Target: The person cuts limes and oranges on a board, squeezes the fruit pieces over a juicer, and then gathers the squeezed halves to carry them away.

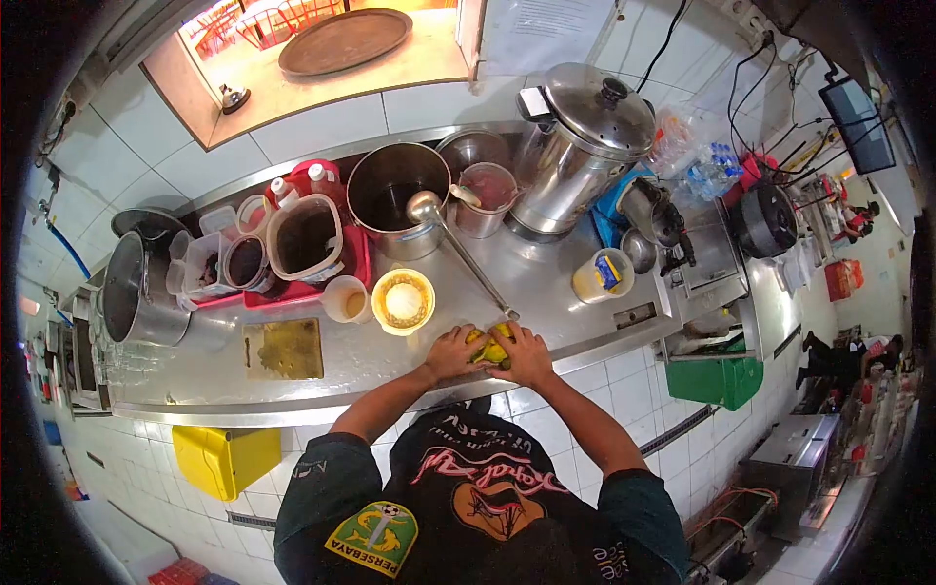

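At the front edge of the steel counter, several green-yellow citrus pieces are bunched between my two hands. My left hand curls its fingers around them from the left, and my right hand closes over them from the right. Just beyond my left hand stands a yellow citrus juicer with a pale ribbed cone. A plastic cup with pale contents is beside it. The long handle of a ladle slants down from a large pot and ends near my fingers.
A stained cutting board lies on the left. Behind it, a red tray carries tubs of dark contents. A steel urn and a plastic tub stand right. Below the counter are yellow and green bins.
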A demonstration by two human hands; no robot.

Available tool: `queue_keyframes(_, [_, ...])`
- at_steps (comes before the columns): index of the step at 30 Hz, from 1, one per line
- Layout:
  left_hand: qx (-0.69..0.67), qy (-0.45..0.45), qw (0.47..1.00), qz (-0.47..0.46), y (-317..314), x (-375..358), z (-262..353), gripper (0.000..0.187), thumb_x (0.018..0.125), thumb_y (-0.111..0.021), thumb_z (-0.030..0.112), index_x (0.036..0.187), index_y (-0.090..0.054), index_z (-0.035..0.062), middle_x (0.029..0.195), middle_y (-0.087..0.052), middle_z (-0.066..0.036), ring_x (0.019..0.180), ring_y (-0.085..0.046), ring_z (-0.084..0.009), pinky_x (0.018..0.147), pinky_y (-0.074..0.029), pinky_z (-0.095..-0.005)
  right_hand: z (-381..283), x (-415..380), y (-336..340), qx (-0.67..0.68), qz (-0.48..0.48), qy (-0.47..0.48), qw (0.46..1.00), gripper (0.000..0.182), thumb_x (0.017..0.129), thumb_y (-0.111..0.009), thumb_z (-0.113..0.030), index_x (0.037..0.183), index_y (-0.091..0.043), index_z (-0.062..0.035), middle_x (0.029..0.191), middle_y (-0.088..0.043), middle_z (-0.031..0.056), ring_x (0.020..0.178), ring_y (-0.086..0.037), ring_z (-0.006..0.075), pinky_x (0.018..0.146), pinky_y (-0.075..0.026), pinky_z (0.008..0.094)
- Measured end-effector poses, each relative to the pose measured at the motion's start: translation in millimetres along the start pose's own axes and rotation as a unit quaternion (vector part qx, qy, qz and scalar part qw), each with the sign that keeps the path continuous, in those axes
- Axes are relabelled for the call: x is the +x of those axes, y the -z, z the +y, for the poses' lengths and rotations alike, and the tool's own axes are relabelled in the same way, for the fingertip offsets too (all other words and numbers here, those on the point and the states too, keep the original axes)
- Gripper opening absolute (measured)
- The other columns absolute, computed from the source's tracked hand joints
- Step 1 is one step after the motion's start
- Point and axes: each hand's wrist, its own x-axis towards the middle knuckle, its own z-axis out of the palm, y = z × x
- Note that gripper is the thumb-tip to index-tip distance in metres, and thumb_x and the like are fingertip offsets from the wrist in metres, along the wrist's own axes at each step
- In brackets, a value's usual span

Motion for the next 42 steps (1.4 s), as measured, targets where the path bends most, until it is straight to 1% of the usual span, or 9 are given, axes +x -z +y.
queue_keyframes(7, [-0.015,0.007,1.000,-0.008,12,5,8,0.060,0.079,-0.065,0.050,0.129,-0.053,0.0204,0.117,-0.049,-0.013,0.102,-0.056,-0.0305,0.080,-0.054,-0.0407,0,-5,2,-0.032,-0.034,-0.032,0.998,0.083,0.068,-0.070,-0.058,0.139,-0.043,-0.0239,0.140,-0.040,0.0141,0.112,-0.051,0.0333,0.083,-0.049,0.0467])
queue_keyframes(16, [-0.061,0.039,0.997,0.027,-2,6,14,0.051,0.078,-0.070,0.042,0.123,-0.059,0.0194,0.113,-0.051,-0.009,0.094,-0.061,-0.0275,0.074,-0.056,-0.0381,7,-2,-11,0.043,-0.064,-0.085,0.993,0.076,0.067,-0.073,-0.047,0.134,-0.047,-0.0240,0.130,-0.046,0.0124,0.101,-0.060,0.0330,0.078,-0.055,0.0445])
queue_keyframes(26, [-0.206,0.104,0.965,0.127,-1,32,38,0.039,0.085,-0.065,0.037,0.119,-0.061,0.0194,0.113,-0.053,-0.010,0.097,-0.060,-0.0305,0.080,-0.053,-0.0410,11,-4,8,0.232,0.114,-0.148,0.955,0.058,0.068,-0.076,-0.035,0.119,-0.059,-0.0136,0.111,-0.059,0.0155,0.094,-0.064,0.0353,0.077,-0.054,0.0432])
queue_keyframes(32, [-0.344,0.064,0.924,0.155,33,91,80,0.041,0.082,-0.071,0.028,0.119,-0.061,0.0152,0.110,-0.057,-0.013,0.095,-0.060,-0.0330,0.081,-0.051,-0.0388,36,-30,23,0.296,0.293,-0.121,0.901,0.051,0.071,-0.075,-0.009,0.118,-0.056,-0.0017,0.109,-0.061,0.0126,0.098,-0.061,0.0257,0.087,-0.049,0.0355])
queue_keyframes(34, [-0.362,0.039,0.919,0.153,27,113,96,0.039,0.083,-0.071,0.026,0.118,-0.061,0.0123,0.110,-0.058,-0.013,0.094,-0.061,-0.0299,0.080,-0.051,-0.0369,42,-55,25,0.502,0.363,-0.236,0.749,0.047,0.075,-0.070,-0.005,0.119,-0.055,-0.0028,0.111,-0.062,0.0116,0.098,-0.060,0.0218,0.086,-0.049,0.0337])
queue_keyframes(36, [-0.398,-0.020,0.909,0.126,14,140,127,0.038,0.084,-0.070,0.023,0.117,-0.060,0.0094,0.110,-0.059,-0.013,0.093,-0.062,-0.0267,0.080,-0.051,-0.0350,47,-82,44,0.502,0.395,-0.292,0.712,0.044,0.080,-0.065,-0.003,0.122,-0.052,-0.0015,0.112,-0.060,0.0095,0.098,-0.058,0.0179,0.086,-0.049,0.0315])
queue_keyframes(38, [-0.525,0.075,0.829,0.177,-3,165,167,0.034,0.089,-0.066,0.025,0.115,-0.061,0.0034,0.100,-0.063,-0.009,0.088,-0.063,-0.0201,0.080,-0.051,-0.0330,61,-123,50,0.559,0.429,-0.359,0.612,0.043,0.082,-0.064,-0.004,0.123,-0.052,-0.0007,0.110,-0.060,0.0082,0.098,-0.058,0.0173,0.085,-0.048,0.0310])
queue_keyframes(40, [-0.629,0.183,0.756,0.017,0,187,196,0.031,0.095,-0.058,0.028,0.115,-0.060,0.0050,0.103,-0.063,-0.004,0.090,-0.060,-0.0102,0.076,-0.049,-0.0265,73,-172,55,0.530,0.517,-0.390,0.547,0.038,0.086,-0.061,-0.010,0.122,-0.053,-0.0016,0.102,-0.060,0.0067,0.089,-0.059,0.0160,0.077,-0.050,0.0299])
queue_keyframes(42, [-0.701,0.206,0.682,-0.030,-39,209,215,0.032,0.097,-0.054,0.037,0.113,-0.061,0.0096,0.094,-0.063,-0.001,0.085,-0.060,-0.0091,0.072,-0.048,-0.0244,97,-233,42,0.606,0.550,-0.432,0.379,0.034,0.087,-0.061,-0.015,0.118,-0.055,-0.0038,0.093,-0.060,0.0054,0.076,-0.058,0.0153,0.066,-0.050,0.0292])
